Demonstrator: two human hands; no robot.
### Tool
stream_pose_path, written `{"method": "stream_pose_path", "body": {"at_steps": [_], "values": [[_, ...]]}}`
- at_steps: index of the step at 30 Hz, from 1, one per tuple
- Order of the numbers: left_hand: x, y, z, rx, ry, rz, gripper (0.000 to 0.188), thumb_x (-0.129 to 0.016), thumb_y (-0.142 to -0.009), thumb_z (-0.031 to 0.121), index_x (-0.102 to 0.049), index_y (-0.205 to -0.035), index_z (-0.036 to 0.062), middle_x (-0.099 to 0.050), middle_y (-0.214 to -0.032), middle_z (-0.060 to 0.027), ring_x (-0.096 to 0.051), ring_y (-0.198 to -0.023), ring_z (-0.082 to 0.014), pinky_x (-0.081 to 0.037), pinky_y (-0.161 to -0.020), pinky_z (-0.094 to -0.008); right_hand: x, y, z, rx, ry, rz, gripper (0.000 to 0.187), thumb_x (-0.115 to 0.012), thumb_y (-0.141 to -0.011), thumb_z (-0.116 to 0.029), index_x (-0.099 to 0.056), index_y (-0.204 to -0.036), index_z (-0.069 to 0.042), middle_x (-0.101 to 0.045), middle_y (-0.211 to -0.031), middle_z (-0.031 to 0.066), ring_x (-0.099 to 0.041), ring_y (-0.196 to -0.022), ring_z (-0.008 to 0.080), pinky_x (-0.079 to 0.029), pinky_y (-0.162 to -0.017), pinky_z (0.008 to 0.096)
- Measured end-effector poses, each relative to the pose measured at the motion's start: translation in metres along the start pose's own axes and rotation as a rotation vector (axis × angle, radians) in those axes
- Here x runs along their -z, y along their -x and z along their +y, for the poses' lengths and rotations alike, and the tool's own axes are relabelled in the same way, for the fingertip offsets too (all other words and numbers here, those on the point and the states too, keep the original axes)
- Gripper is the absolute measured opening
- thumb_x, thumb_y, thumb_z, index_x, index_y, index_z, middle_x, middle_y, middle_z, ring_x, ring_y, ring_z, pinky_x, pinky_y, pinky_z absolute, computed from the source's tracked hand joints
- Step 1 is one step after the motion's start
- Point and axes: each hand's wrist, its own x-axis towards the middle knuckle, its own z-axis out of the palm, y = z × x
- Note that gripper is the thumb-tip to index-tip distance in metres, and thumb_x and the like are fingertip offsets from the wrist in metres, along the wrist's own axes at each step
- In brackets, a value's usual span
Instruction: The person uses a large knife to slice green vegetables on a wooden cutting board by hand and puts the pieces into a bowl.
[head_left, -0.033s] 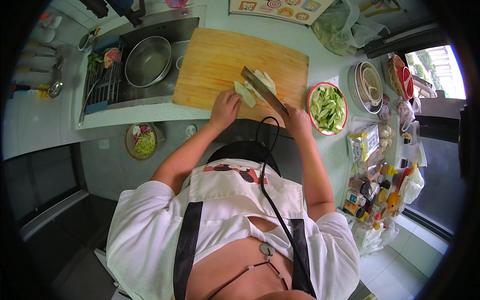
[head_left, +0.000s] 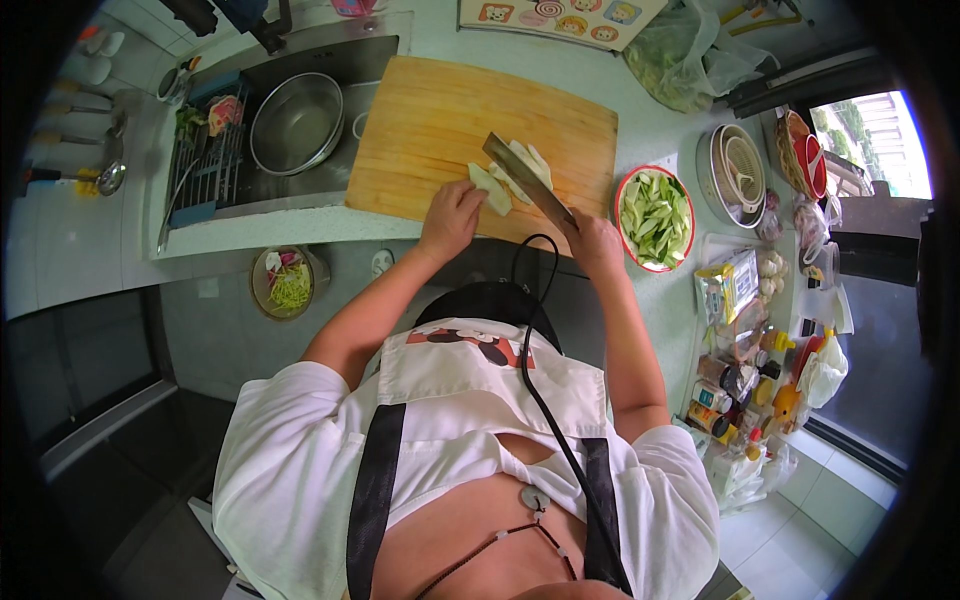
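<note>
A wooden cutting board [head_left: 430, 115] lies on the counter in front of me. My right hand [head_left: 595, 243] is wrapped round the handle of a cleaver [head_left: 530, 183], whose broad blade slants up and left over the board. Just left of the blade is a pale green-white vegetable piece [head_left: 490, 190], pinched at its left end by the bent fingers of my left hand [head_left: 452, 212]. Pale cut slices [head_left: 537, 160] lie on the blade's right side, partly hidden by it. Right of the board stands a red-rimmed bowl [head_left: 622, 240] heaped with green-and-white vegetable slices [head_left: 655, 212].
At the left is a sink [head_left: 360, 60] holding a metal basin [head_left: 297, 125] and a dish rack [head_left: 205, 160]. A scrap bin [head_left: 318, 270] stands below the counter edge. Nested strainers [head_left: 735, 170], seasoning bottles [head_left: 712, 395] and a plastic bag of greens [head_left: 680, 65] fill the right side.
</note>
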Motion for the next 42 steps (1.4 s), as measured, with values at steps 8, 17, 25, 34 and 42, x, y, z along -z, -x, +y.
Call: {"method": "stream_pose_path", "body": {"at_steps": [8, 17, 25, 34, 42], "values": [[0.006, -0.039, 0.0, -0.067, -0.164, -0.38, 0.04, -0.061, -0.065, 0.003, -0.059, -0.105, 0.0107, -0.054, -0.108, -0.0092, -0.048, -0.106, -0.0273, -0.035, -0.088, -0.0412, 0.0, -0.002, -0.004, -0.193, -0.352, 0.11, 0.022, -0.059, -0.08, -0.027, -0.064, -0.087, -0.007, -0.061, -0.074, 0.0209, -0.06, -0.073, 0.0387, -0.045, -0.064, 0.045], [0.046, -0.024, -0.023, 0.231, -0.05, -0.423, 0.043, -0.068, -0.061, 0.012, -0.054, -0.101, 0.0077, -0.055, -0.102, -0.0113, -0.053, -0.095, -0.0302, -0.041, -0.081, -0.0398, 0.0, 0.001, -0.04, -0.176, -0.11, 0.174, 0.022, -0.057, -0.084, -0.028, -0.063, -0.095, -0.011, -0.062, -0.076, 0.0186, -0.06, -0.073, 0.0383, -0.047, -0.065, 0.0465], [0.116, 0.035, -0.074, 0.834, 0.639, -0.031, 0.038, -0.067, -0.066, 0.005, -0.046, -0.098, 0.006, -0.05, -0.093, -0.005, -0.05, -0.086, -0.0173, -0.042, -0.079, -0.0275, -0.005, -0.007, -0.095, -0.106, 0.055, 0.166, 0.023, -0.055, -0.085, -0.028, -0.063, -0.102, -0.015, -0.064, -0.081, 0.0161, -0.061, -0.077, 0.0362, -0.048, -0.066, 0.0459], [0.241, 0.178, -0.128, 1.521, 0.761, 0.641, 0.034, -0.067, -0.077, 0.017, -0.049, -0.104, 0.0086, -0.057, -0.087, -0.005, -0.057, -0.066, -0.0129, -0.047, -0.053, -0.0245, -0.04, -0.03, -0.214, 0.257, -0.027, 0.084, 0.023, -0.057, -0.085, -0.023, -0.062, -0.106, -0.016, -0.064, -0.085, 0.0124, -0.061, -0.077, 0.0333, -0.048, -0.066, 0.043], [0.312, 0.255, -0.155, 1.663, 0.797, 1.189, 0.024, -0.064, -0.083, 0.02, -0.052, -0.099, 0.0066, -0.056, -0.087, -0.0064, -0.054, -0.074, -0.0167, -0.049, -0.055, -0.0294, -0.068, -0.044, -0.31, 0.56, -0.105, 0.035, 0.018, -0.06, -0.081, -0.018, -0.065, -0.099, -0.013, -0.065, -0.084, 0.0096, -0.062, -0.077, 0.0316, -0.049, -0.066, 0.0405]]}}
